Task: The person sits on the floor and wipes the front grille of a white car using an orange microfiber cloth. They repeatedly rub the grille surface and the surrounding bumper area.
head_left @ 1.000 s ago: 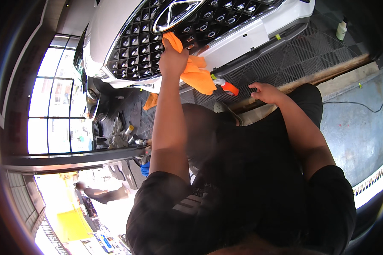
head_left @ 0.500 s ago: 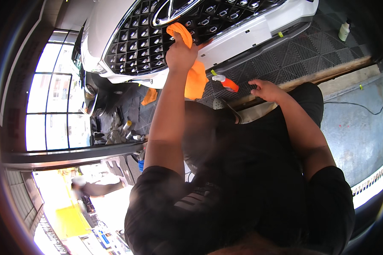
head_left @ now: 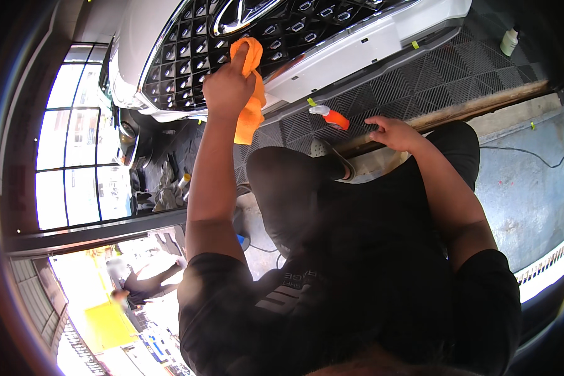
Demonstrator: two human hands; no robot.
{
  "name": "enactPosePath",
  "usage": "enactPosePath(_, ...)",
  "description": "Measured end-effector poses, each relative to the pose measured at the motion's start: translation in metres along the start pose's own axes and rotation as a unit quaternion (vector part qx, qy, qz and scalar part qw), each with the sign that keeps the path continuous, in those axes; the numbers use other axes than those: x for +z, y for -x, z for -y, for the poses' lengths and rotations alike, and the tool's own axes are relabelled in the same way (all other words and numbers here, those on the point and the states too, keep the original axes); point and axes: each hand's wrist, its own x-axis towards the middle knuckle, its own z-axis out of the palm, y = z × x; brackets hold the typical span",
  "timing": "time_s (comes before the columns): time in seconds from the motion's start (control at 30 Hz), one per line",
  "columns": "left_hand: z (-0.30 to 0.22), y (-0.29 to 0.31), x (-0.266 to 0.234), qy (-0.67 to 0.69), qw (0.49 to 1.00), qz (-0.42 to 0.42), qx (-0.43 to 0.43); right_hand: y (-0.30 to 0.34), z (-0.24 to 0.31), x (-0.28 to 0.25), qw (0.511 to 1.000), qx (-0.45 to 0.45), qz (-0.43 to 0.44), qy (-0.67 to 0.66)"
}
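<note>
An orange cloth (head_left: 250, 119) is bunched in my left hand (head_left: 227, 91), its upper part against the black grille (head_left: 191, 47) of a white car, just below the chrome emblem (head_left: 235, 25). The cloth's loose end hangs down past the bumper edge. Over by my right knee, my right hand (head_left: 396, 134) holds nothing, its fingers loosely stretched out and apart. Nearest to it, a red spray bottle (head_left: 337, 119) with a white head is on the dark tiled floor.
The white bumper (head_left: 351, 59) bears small yellow-green tape pieces (head_left: 415, 45). A pale bottle with a black cap (head_left: 509, 41) stands at the far right. A wooden sill (head_left: 470, 111) edges the tiles. A black cable (head_left: 526, 152) lies right; another person (head_left: 147, 282) is lower left.
My left hand has moved left along the grille with the cloth. The forearm now covers the orange cloth lying on the floor. My right hand has barely moved.
</note>
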Motion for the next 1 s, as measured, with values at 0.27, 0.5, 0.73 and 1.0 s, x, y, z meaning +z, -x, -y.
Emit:
enactPosePath(0.27,0.013,-0.005,-0.012,-0.021,1.000,-0.010,0.005,0.004,0.000,0.000,1.000,0.014,-0.006,0.015)
enactPosePath(0.5,0.012,-0.001,-0.008,-0.002,0.999,0.008,-0.048,0.007,0.003,-0.006,1.000,0.015,-0.021,-0.007)
enactPosePath(0.73,-0.043,-0.022,0.008,0.081,0.988,0.012,-0.134,-0.004,0.012,0.002,1.000,0.008,0.024,-0.007)
enactPosePath(1.0,0.008,0.035,0.055,0.021,0.999,-0.002,-0.041,-0.001,-0.001,0.006,1.000,0.014,0.008,0.011)
